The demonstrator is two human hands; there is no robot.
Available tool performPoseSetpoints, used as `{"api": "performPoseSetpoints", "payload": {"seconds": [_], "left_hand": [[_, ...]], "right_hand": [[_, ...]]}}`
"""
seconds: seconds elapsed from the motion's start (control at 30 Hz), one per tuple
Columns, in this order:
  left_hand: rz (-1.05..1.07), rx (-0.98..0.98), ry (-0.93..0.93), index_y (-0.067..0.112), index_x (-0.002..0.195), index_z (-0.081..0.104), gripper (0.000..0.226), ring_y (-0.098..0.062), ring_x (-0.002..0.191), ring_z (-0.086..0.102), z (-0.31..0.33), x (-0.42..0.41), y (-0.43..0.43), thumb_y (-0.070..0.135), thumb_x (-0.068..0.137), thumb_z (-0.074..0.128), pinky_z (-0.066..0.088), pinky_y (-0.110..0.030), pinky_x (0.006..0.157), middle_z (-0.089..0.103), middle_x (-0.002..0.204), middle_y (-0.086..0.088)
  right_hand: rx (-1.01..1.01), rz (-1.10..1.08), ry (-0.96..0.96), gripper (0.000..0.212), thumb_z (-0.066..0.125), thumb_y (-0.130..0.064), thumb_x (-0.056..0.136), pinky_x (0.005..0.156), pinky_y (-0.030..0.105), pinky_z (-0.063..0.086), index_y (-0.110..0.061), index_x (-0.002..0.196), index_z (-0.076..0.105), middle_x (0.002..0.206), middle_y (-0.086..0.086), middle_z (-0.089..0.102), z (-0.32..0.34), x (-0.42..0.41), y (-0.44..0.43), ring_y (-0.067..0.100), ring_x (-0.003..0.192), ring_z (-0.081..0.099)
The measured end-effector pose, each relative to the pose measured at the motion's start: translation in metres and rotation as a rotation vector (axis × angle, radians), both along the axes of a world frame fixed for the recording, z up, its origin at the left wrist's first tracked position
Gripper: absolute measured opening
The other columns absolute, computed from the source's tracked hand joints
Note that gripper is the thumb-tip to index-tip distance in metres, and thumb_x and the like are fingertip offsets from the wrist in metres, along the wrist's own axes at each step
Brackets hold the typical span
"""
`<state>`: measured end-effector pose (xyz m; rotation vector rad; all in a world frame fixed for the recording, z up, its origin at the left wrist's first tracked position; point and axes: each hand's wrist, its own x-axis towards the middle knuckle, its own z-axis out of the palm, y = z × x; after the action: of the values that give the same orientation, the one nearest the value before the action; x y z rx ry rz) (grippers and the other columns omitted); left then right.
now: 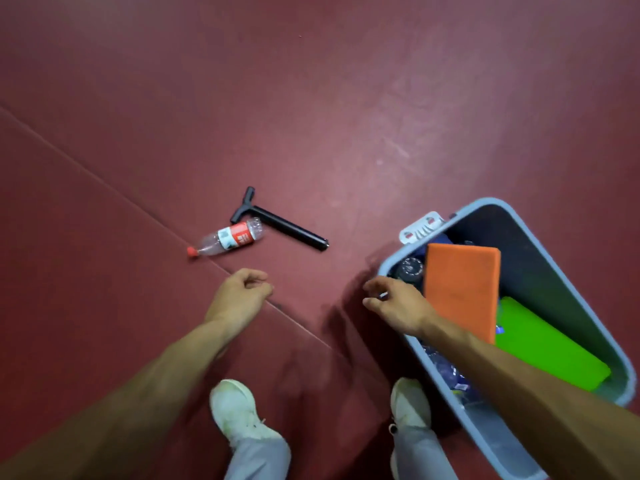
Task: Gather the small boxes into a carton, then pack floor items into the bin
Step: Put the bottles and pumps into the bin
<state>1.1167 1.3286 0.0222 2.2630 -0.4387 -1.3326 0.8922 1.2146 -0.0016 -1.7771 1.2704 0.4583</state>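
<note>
Your bin (491, 441) stands on the red floor (346, 98) just to your right, its near wall touching your right shoe (410, 403), so you can drop things in without stepping. It is already well filled. An orange foam pad (460, 289) leans on edge against the bin's left side, and a green pad (543, 348) lies slanted beside it. A dark round dial-like piece (410, 270) is wedged at the bin's left corner, and a white packet (420, 230) pokes over its far rim. The pads stand on edge probably because the clutter below leaves no room for them to lie flat.

Two floor items are left, both well to the left of the bin. A clear plastic bottle (228, 240) with a red cap lies on its side. A black T-handled rod (287, 226) lies flat just beyond the bottle, on the side nearer the bin, with its handle end touching or nearly touching the bottle.

Your right hand (394, 306) hangs over the bin's left rim with its fingers loosely curled, and it appears to hold nothing. Your left hand (239, 296) is farther left of the bin and closest to the bottle. It too is loosely curled and empty.

No carton or small boxes are in view, so you seem to be on the bin stage, with the bottle the likely next pick.
</note>
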Motion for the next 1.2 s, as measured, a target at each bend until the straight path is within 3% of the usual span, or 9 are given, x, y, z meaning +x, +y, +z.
{"api": "performPoseSetpoints", "payload": {"seconds": [0.17,0.27,0.37,0.47,0.57,0.73,0.87,1.03,1.2], "left_hand": [[0.007,0.021,-0.067,0.016,0.107,0.064,0.022,-0.013,0.088,0.056,0.005,0.113,0.032,0.013,0.085,0.064,0.039,-0.018,0.067,0.062,0.090,0.003],[0.022,0.058,-0.082,0.018,0.110,0.064,0.026,-0.013,0.090,0.056,-0.008,0.160,0.037,0.017,0.084,0.066,0.036,-0.021,0.079,0.060,0.088,0.007],[0.049,0.082,-0.055,0.015,0.114,0.062,0.032,-0.015,0.093,0.056,-0.043,0.181,0.027,0.019,0.083,0.068,0.036,-0.021,0.081,0.062,0.101,-0.001],[0.118,0.089,0.001,0.016,0.118,0.058,0.042,-0.016,0.100,0.058,-0.092,0.186,0.001,0.025,0.079,0.071,0.041,-0.024,0.085,0.060,0.111,-0.001],[0.142,0.070,-0.035,0.020,0.122,0.056,0.058,-0.021,0.109,0.058,-0.161,0.189,-0.032,0.037,0.067,0.069,0.044,-0.033,0.099,0.057,0.120,-0.004],[-0.282,0.277,-0.308,0.026,0.129,0.047,0.053,-0.027,0.124,0.043,-0.269,0.198,-0.073,0.032,0.079,0.063,0.026,-0.044,0.113,0.045,0.129,-0.004],[-0.513,0.357,-0.344,0.024,0.137,0.037,0.066,-0.028,0.130,0.035,-0.340,0.199,-0.083,0.033,0.078,0.065,0.011,-0.055,0.116,0.040,0.134,-0.004],[-0.663,0.341,-0.594,0.023,0.134,0.038,0.075,-0.029,0.119,0.042,-0.369,0.181,-0.074,0.040,0.070,0.074,0.032,-0.051,0.106,0.044,0.127,-0.005],[-0.462,0.252,-0.353,0.018,0.125,0.048,0.075,-0.029,0.110,0.051,-0.335,0.173,-0.064,0.047,0.064,0.080,0.044,-0.044,0.093,0.052,0.115,-0.007]], "right_hand": [[0.001,0.205,0.063,0.039,0.061,-0.025,0.089,0.089,0.021,0.040,-0.015,0.126,0.057,0.120,0.006,0.064,0.001,0.108,-0.011,0.022,0.108,0.061],[-0.050,0.231,0.082,0.038,0.061,-0.024,0.088,0.088,0.023,0.040,-0.014,0.125,0.057,0.120,0.007,0.064,-0.008,0.151,-0.029,0.023,0.108,0.061],[-0.098,0.256,0.096,0.038,0.060,-0.024,0.087,0.087,0.026,0.042,-0.014,0.124,0.058,0.121,0.009,0.065,-0.037,0.182,-0.047,0.026,0.111,0.061],[-0.093,0.272,0.123,0.042,0.059,-0.026,0.087,0.088,0.027,0.042,-0.014,0.127,0.054,0.125,0.012,0.063,-0.086,0.204,-0.065,0.028,0.114,0.059],[-0.063,0.275,0.132,0.043,0.059,-0.025,0.087,0.088,0.030,0.044,-0.012,0.127,0.053,0.124,0.013,0.062,-0.151,0.224,-0.087,0.030,0.112,0.058],[-0.050,0.183,0.135,0.053,0.062,-0.026,0.084,0.098,0.034,0.042,-0.013,0.133,0.046,0.129,0.015,0.054,-0.264,0.245,-0.104,0.031,0.119,0.052],[-0.171,0.287,0.226,0.058,0.061,-0.037,0.084,0.101,0.042,0.035,-0.017,0.136,0.041,0.132,0.011,0.043,-0.332,0.243,-0.106,0.032,0.125,0.038],[-0.228,0.318,0.217,0.048,0.060,-0.032,0.087,0.092,0.045,0.041,-0.011,0.126,0.043,0.124,0.014,0.044,-0.361,0.229,-0.103,0.035,0.116,0.043],[-0.026,0.120,0.168,0.043,0.063,-0.025,0.087,0.094,0.036,0.041,-0.012,0.125,0.049,0.124,0.012,0.051,-0.333,0.223,-0.105,0.033,0.117,0.048]]}}
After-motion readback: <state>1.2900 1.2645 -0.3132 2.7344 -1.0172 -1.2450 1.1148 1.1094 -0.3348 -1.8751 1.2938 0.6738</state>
